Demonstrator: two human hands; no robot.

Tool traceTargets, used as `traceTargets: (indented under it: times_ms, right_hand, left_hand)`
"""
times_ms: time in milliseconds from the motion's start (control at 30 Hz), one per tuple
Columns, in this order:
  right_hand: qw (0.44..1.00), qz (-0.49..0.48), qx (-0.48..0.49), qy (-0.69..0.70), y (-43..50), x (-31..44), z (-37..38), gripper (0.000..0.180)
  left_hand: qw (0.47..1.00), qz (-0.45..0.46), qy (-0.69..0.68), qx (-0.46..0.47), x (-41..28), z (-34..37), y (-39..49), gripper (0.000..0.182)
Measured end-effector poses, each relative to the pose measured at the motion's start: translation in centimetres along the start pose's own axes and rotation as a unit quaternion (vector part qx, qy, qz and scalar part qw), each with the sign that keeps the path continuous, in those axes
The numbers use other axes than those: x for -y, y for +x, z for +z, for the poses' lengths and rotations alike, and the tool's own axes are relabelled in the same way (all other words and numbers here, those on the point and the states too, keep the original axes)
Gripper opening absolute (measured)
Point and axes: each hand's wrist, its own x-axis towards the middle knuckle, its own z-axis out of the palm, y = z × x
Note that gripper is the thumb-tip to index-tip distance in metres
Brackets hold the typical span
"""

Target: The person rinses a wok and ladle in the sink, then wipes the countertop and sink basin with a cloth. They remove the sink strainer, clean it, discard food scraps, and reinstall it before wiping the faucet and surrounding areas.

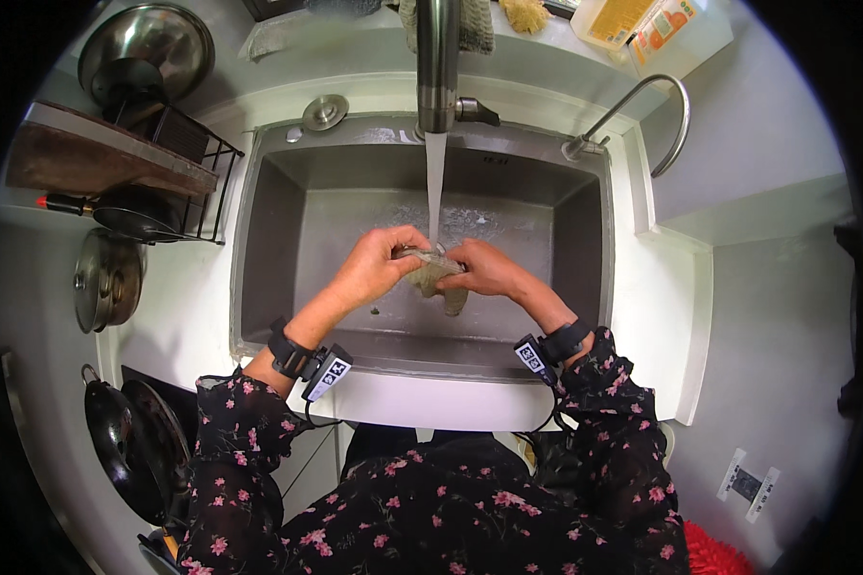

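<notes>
Water runs from the metal faucet (437,72) in a steady stream down between my hands. My left hand (377,266) pinches one side of a wet, greyish-green cloth-like piece (431,277), and my right hand (485,268) grips its other side. The piece sags between them, its lower end hanging over the floor of the grey sink (331,230). Its exact kind is hard to tell. The stream meets its upper edge, and wet splashes show on the sink floor behind it. A small dark scrap (375,310) lies on the sink floor, left of the piece.
A round metal drain cover (325,112) sits at the sink's back left rim. A thin curved spout (679,129) rises at the back right. On the left, a black wire rack (223,190) holds boards and a small pan. Plastic jugs (661,36) stand at the back right.
</notes>
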Motion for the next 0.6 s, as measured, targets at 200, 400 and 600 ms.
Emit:
traceTargets:
  times_ms: [200, 400, 600]
  right_hand:
    - [0.980, 0.059, -0.102, 0.163, -1.5, -0.4, -2.6, 0.021]
    - [0.961, 0.058, -0.223, 0.150, -0.1, 1.6, -1.2, 0.018]
    - [0.961, 0.007, -0.199, 0.192, -0.2, 5.0, 1.9, 0.021]
  left_hand:
    - [0.952, 0.048, 0.303, -0.017, 2.2, -1.1, 0.1, 0.020]
    - [0.968, -0.247, -0.002, 0.032, 3.6, -1.0, 1.8, 0.028]
    - [0.818, -0.290, -0.496, 0.024, 1.9, 1.7, 2.0, 0.028]
